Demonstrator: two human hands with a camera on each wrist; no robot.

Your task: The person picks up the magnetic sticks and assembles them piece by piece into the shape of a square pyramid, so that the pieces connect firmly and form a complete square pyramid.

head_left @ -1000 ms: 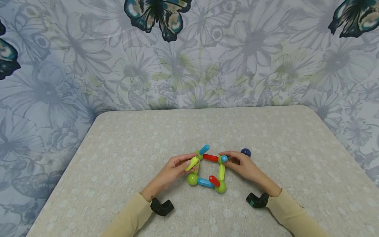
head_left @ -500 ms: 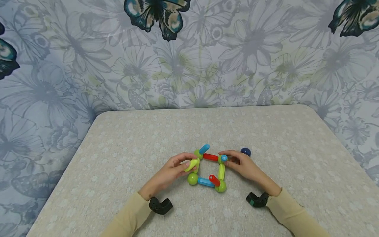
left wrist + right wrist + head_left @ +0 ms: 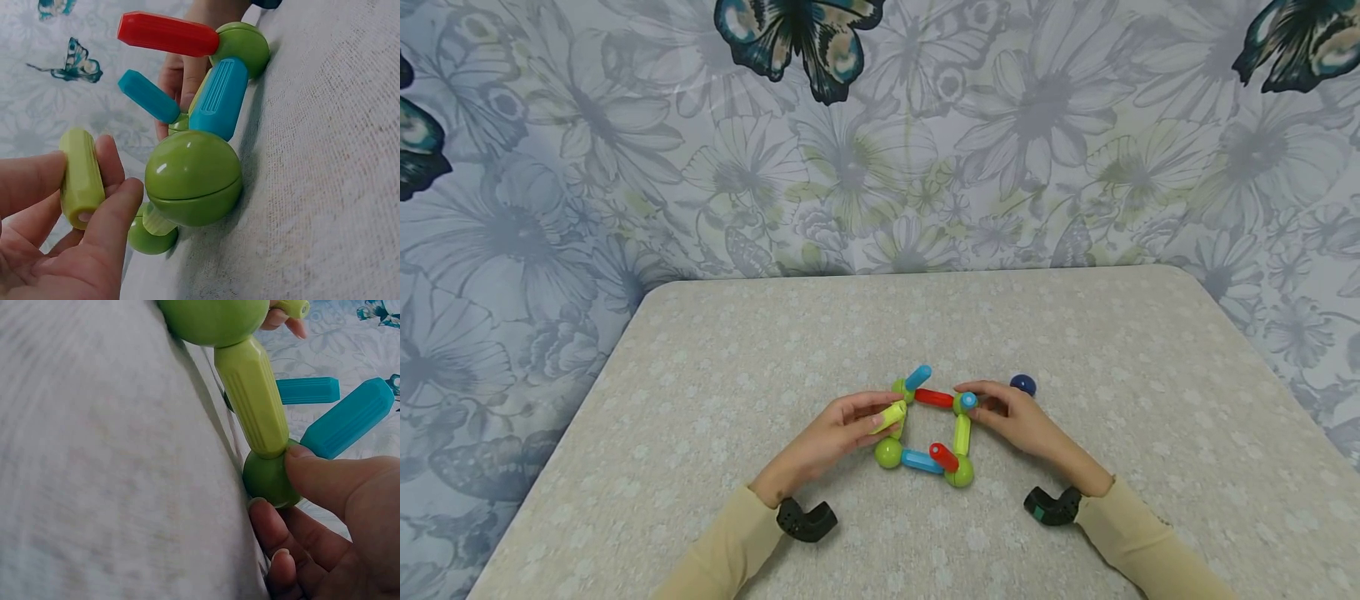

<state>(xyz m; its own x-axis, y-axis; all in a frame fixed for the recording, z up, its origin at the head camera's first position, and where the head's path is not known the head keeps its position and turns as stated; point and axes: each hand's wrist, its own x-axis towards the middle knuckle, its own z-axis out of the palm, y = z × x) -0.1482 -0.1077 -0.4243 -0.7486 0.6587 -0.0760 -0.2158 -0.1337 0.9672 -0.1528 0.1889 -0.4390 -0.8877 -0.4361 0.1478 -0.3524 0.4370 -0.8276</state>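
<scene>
Between thumb and fingers, my left hand (image 3: 835,433) pinches a loose yellow-green magnetic stick (image 3: 82,178), held above the left side of a four-sided frame of sticks and balls. My right hand (image 3: 1022,418) grips the green ball (image 3: 272,478) at the frame's far right corner; a blue stick (image 3: 350,419) rises from that ball. Another blue stick (image 3: 918,377) stands on the far left ball, and a red stick (image 3: 169,34) on the near right ball (image 3: 240,50). No stick rises from the near left green ball (image 3: 194,178). The left fingers partly hide the frame's left side.
A dark blue ball (image 3: 1022,384) lies on the table just beyond my right hand. A patterned cloth covers the table (image 3: 775,333), whose far edge meets a flowered wall (image 3: 850,167). Black wrist bands (image 3: 807,521) hang below both sleeves.
The yellow-green stick has turned slightly in my left fingers, and the left wrist has shifted a little to the left. My right hand and the frame stay in place.
</scene>
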